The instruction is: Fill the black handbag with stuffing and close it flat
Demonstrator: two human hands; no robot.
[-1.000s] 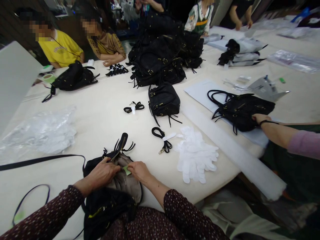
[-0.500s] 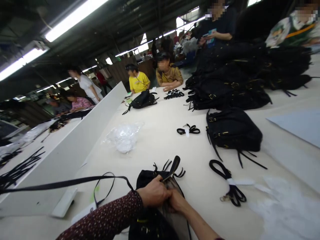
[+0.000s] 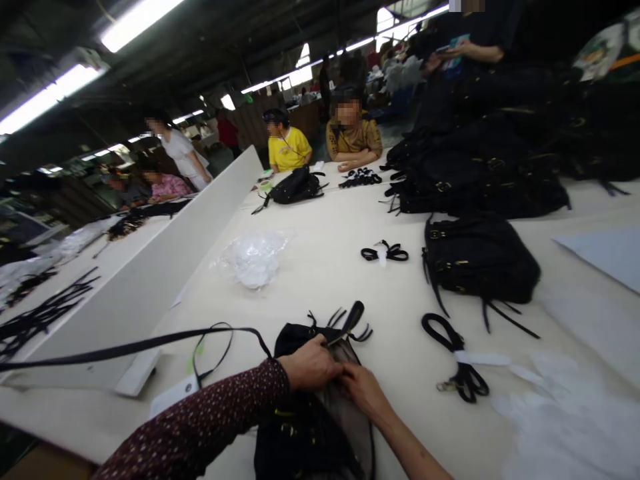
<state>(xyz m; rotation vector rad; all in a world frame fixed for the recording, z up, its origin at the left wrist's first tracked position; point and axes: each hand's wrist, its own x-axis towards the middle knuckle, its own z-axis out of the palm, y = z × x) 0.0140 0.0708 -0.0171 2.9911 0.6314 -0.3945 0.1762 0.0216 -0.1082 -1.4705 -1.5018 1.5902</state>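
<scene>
The person's left hand (image 3: 311, 363) and right hand (image 3: 361, 390) meet at the mouth of an open black fabric handbag with a grey-brown lining (image 3: 320, 413), which lies at the near edge of the cream-coloured work table (image 3: 320, 280), at 6 o'clock in the view. The left hand is curled tight, its fingers pinching the bag's upper rim beside the black zipper pull. The right hand sits just to the right, fingers narrowed and pressed onto the lining, touching the left hand's fingertips. Whether it pinches anything small cannot be told.

A long thin black shoulder strap (image 3: 130, 345) runs from the bag toward 9 o'clock, across the table's edge. At 3 o'clock from the hands lies a coiled black strap with a white paper band and a metal clasp (image 3: 457, 363). Beyond it, at 2 o'clock, rests a closed black handbag with gold fittings (image 3: 477, 260). A smaller bundled black strap (image 3: 384, 253) lies at 1 o'clock, and a crumpled clear plastic bag (image 3: 255, 257) at 11 o'clock. A heap of black handbags (image 3: 480, 173) fills the far right. A low white divider board (image 3: 165, 267) runs along the left, and two seated people in yellow tops sit at the far end.
</scene>
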